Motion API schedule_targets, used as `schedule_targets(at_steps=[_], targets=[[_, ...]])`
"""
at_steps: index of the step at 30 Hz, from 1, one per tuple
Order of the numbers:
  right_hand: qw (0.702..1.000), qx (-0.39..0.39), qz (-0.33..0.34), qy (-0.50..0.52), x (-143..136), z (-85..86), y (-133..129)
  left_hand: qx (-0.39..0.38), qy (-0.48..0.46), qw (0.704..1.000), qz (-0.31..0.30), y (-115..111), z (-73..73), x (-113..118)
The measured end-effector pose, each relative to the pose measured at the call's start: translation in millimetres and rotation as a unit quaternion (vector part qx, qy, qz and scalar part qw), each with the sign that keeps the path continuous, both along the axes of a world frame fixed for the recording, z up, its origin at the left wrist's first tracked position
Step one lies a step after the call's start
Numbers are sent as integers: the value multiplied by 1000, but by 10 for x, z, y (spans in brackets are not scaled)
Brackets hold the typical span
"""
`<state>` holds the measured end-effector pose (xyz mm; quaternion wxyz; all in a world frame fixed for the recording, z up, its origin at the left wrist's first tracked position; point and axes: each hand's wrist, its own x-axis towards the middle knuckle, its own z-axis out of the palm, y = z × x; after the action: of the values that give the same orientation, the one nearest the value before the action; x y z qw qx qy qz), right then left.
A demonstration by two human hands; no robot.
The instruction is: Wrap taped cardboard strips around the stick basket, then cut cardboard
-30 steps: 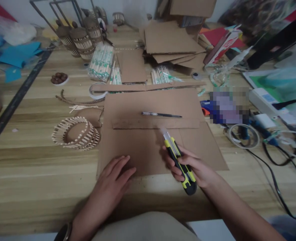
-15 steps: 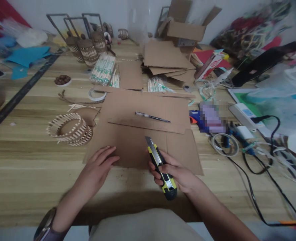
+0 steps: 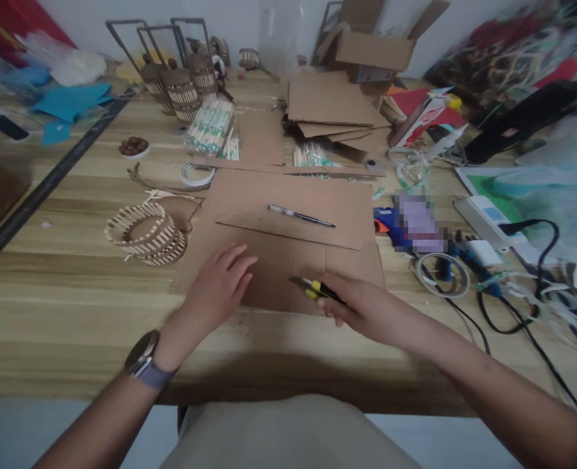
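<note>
My right hand (image 3: 354, 303) grips a yellow and black utility knife (image 3: 312, 288), its blade out and pointing left over the lower cardboard sheet (image 3: 273, 273). Fingers stretched and slightly spread, my left hand (image 3: 223, 280) is over the left part of that sheet with nothing in it; whether it touches is hard to tell. A smaller cardboard piece (image 3: 249, 189) lies on top, farther from me. On it rests a black pen (image 3: 301, 215), slanting down to the right. Left of the cardboard stands a round basket of short wooden sticks (image 3: 146, 233).
Bags of wooden sticks (image 3: 210, 126), lantern-like stick models (image 3: 181, 98) and stacked cardboard (image 3: 332, 101) stand at the back. To the right are a tape roll (image 3: 442, 275), black cables (image 3: 513, 319) and a power strip (image 3: 484, 212). A dish of brown balls (image 3: 133, 146) is at left.
My left hand has moved right and forward over the cardboard. My right hand has turned the knife from upright toward level, blade now pointing left. The view has shifted slightly.
</note>
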<state>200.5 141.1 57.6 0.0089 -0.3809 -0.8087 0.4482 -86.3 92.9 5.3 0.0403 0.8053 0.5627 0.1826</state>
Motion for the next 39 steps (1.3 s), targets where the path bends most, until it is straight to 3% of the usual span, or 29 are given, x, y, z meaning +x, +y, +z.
schedule_targets(at_steps=[4, 9, 22, 39], targets=[[974, 149, 113, -129, -242, -49, 1, 6, 0, 1000, -29, 337, -52, 284], [945, 180, 159, -221, -412, -28, 9, -28, 55, 996, -69, 565, -208, 430], [922, 176, 217, -268, -430, 64, 35, -32, 87, 994, -62, 562, -229, 456], [900, 186, 213, -333, -506, 113, -8, -30, 87, 994, -62, 577, -257, 462]])
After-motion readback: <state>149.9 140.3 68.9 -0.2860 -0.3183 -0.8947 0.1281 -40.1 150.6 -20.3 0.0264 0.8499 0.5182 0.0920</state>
